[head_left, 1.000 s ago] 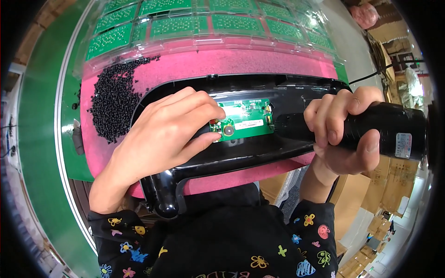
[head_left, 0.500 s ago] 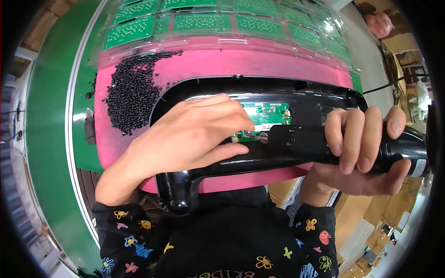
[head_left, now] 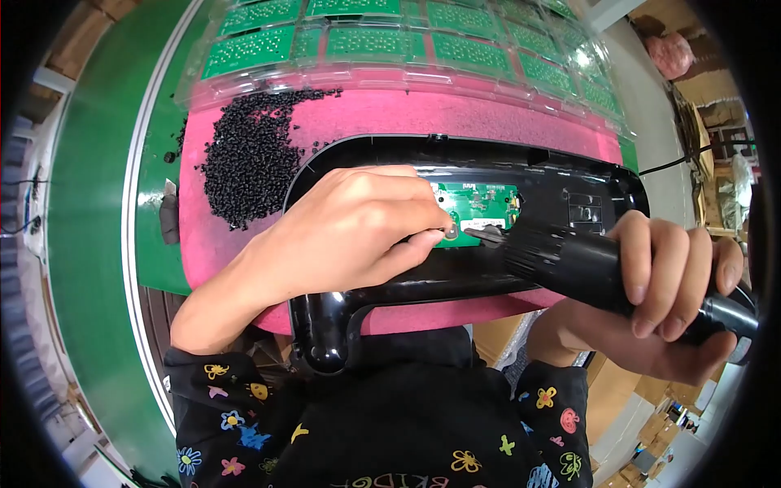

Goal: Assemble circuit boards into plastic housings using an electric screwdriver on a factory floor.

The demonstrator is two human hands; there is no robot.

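Note:
A black plastic housing (head_left: 390, 281) lies open side up before me, with a green circuit board (head_left: 488, 198) inside it. My left hand (head_left: 350, 228) reaches over the housing, thumb and forefinger pinched together at the board's near left edge. Whatever may be between those fingertips is too small to make out. In my right hand (head_left: 671, 281) is a black electric screwdriver (head_left: 561, 260), fingers wrapped round its body. Its tip points left and stands close over the board, just right of my left fingertips. My left hand hides part of the board.
Under the housing is a pink mat (head_left: 390, 106) on a green table (head_left: 89, 203). A heap of small black screws or pellets (head_left: 252, 159) lies on its left. Clear plastic trays of green circuit boards (head_left: 374, 45) stand at the far side. A black cable (head_left: 683, 163) runs off right.
The screwdriver has shifted right and tilted, its tip drawing away from my left fingers. My left thumb and forefinger have closed together. The whole view has shifted slightly.

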